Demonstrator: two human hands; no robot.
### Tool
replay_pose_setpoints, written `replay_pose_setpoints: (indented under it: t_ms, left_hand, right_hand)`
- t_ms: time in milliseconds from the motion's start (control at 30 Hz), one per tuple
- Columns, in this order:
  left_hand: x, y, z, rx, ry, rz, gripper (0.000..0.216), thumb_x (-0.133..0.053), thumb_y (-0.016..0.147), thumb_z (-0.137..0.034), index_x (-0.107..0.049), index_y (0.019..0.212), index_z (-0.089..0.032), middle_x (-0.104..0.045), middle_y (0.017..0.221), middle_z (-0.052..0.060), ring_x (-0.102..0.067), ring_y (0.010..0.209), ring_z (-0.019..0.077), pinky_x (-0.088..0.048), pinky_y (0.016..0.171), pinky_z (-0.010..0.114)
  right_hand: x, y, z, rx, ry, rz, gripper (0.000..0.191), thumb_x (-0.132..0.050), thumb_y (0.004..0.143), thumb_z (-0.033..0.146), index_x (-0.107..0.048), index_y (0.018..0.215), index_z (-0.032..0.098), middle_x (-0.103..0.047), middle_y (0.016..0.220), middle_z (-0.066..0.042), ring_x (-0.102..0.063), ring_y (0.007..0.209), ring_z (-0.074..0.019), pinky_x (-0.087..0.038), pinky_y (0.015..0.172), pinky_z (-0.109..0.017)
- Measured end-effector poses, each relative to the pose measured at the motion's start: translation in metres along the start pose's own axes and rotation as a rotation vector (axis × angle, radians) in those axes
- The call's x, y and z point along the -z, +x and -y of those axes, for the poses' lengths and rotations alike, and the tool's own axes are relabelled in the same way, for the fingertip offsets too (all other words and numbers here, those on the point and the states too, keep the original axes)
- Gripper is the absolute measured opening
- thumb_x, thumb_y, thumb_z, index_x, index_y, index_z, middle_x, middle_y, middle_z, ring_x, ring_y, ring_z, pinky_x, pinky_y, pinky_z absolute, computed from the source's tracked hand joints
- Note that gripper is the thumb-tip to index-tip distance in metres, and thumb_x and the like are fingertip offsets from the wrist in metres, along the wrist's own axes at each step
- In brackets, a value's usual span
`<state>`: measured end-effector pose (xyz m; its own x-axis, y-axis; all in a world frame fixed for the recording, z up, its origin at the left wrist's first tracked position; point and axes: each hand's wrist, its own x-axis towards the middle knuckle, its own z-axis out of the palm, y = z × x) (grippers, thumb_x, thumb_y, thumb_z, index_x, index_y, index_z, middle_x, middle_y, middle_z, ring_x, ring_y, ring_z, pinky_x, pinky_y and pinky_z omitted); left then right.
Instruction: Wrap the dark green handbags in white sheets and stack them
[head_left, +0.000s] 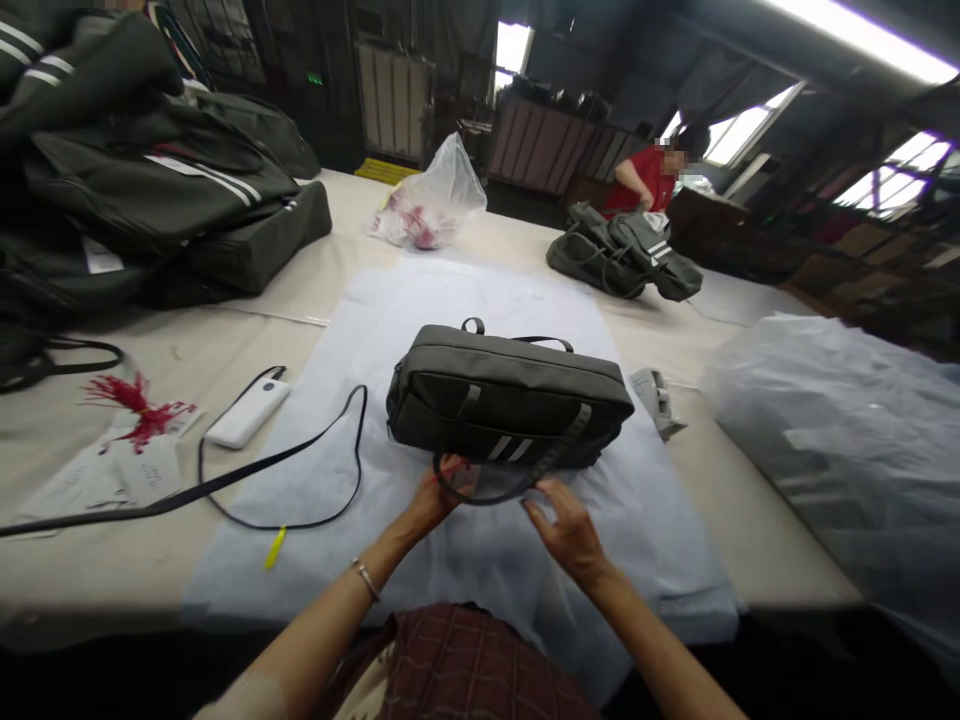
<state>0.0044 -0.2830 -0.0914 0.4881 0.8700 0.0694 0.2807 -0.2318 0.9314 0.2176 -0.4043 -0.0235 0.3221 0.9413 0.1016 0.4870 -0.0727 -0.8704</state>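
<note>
The boxy dark-green fabric bag (pixel 517 400) sits inward of the counter's (pixel 225 350) front edge; left hand (pixel 435 497) apparently pinches thin red string (pixel 441 478), right hand (pixel 568 530) partly open: string-handling, calling for a steadied dark strap handle (pixel 484 500).

Dark grey-green is worn by the bag (pixel 517 390), broken up by two pale stripes (pixel 511 449); white striping is repeated on the piled bags (pixel 225 185). A bluish-white sheet (pixel 645 565) is set against the cream table (pixel 772 530). Loud red is supplied by the strings (pixel 139 400) (matched by the co-worker's top (pixel 651 178), lol), and a maroon garment (pixel 465 665) is patterned with thin pale checks.
</note>
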Motion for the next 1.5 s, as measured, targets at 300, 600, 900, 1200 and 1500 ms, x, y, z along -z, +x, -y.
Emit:
replay_pose_setpoints:
  t_ms: [300, 600, 900, 1200, 1500]
  left_hand:
    - [0.029, -0.025, -0.041, -0.023, 0.141, 0.105, 0.024, -0.046, 0.091, -0.041, -0.058, 0.078, -0.025, -0.061, 0.069, 0.000, -0.059, 0.065, 0.0172, -0.046, 0.062, 0.028]
    - [0.083, 0.015, -0.110, -0.054, 0.467, -0.194, 0.026, -0.038, 0.095, -0.042, -0.057, 0.105, -0.028, -0.070, 0.083, 0.003, -0.067, 0.075, 0.0221, -0.044, 0.068, 0.029]
    - [0.118, 0.139, -0.147, 0.081, 0.504, -0.144, 0.030, -0.059, 0.075, -0.026, -0.064, 0.105, -0.022, -0.073, 0.090, 0.010, -0.068, 0.086, 0.0304, -0.048, 0.072, 0.036]
    - [0.180, 0.084, -0.095, 0.078, 0.417, 0.057, 0.066, -0.061, 0.075, -0.039, -0.047, 0.137, -0.021, -0.069, 0.075, -0.001, -0.067, 0.070, 0.0222, -0.048, 0.063, 0.028]
    - [0.119, 0.023, -0.073, -0.306, 0.573, -0.489, 0.023, -0.050, 0.093, -0.030, -0.058, 0.112, -0.019, -0.066, 0.104, 0.008, -0.063, 0.098, 0.0223, -0.050, 0.086, 0.034]
  right_hand:
    - [-0.046, 0.000, 0.042, -0.465, 0.653, 0.264, 0.049, -0.074, 0.073, 0.049, -0.065, 0.116, 0.028, -0.063, 0.128, -0.006, -0.055, 0.122, -0.0309, -0.046, 0.099, -0.048]
    - [0.018, 0.010, 0.104, -0.264, 1.072, 0.317, 0.032, -0.073, 0.071, 0.061, -0.067, 0.080, 0.031, -0.071, 0.110, -0.001, -0.060, 0.115, -0.0305, -0.045, 0.099, -0.053]
    - [0.065, 0.069, 0.182, 0.057, 0.900, 0.114, 0.020, -0.066, 0.079, 0.059, -0.070, 0.086, 0.040, -0.072, 0.110, 0.005, -0.056, 0.123, -0.0293, -0.038, 0.106, -0.061]
    - [0.117, 0.151, 0.147, -0.115, 0.342, -0.071, 0.047, -0.064, 0.081, 0.061, -0.072, 0.090, 0.016, -0.064, 0.055, -0.003, -0.061, 0.049, -0.0161, -0.055, 0.052, -0.029]
    - [0.055, 0.205, 0.134, -0.339, 1.023, -0.063, 0.011, -0.049, 0.095, 0.019, -0.055, 0.105, 0.016, -0.069, 0.105, -0.014, -0.069, 0.101, -0.0209, -0.059, 0.085, -0.034]
